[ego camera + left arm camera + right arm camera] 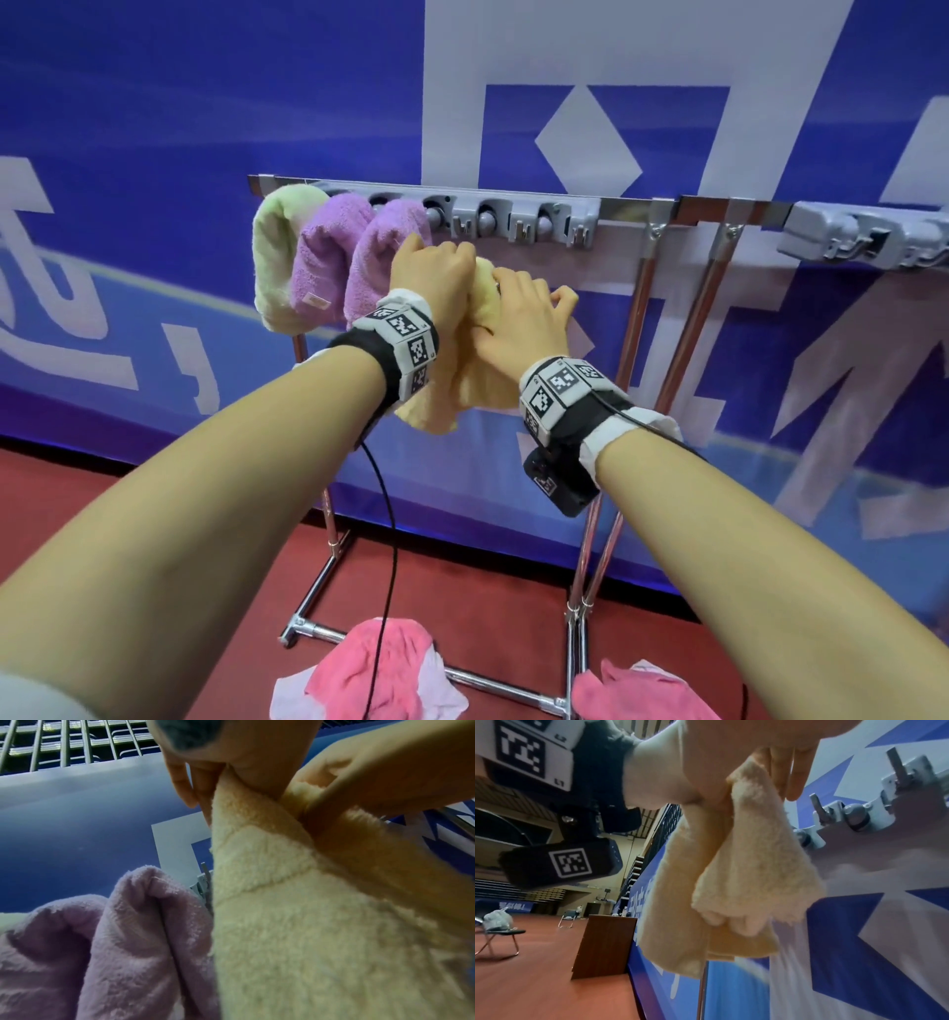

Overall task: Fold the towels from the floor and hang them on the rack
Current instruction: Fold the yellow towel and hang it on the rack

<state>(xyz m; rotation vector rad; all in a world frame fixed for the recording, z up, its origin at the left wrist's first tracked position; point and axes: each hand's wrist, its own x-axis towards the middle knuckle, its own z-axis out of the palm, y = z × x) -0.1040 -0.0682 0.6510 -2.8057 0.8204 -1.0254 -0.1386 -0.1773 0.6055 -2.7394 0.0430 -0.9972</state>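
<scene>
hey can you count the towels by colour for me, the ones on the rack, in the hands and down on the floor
Green towel: 1
Purple towels: 2
Yellow towel, held by both hands: 1
Pink towels on the floor: 2
Total: 6

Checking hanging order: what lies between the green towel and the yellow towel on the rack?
Two purple towels hang between the green towel and the yellow towel, per the head view.

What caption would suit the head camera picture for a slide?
Both hands, left hand and right hand, grip a folded yellow towel at the rack.
</scene>
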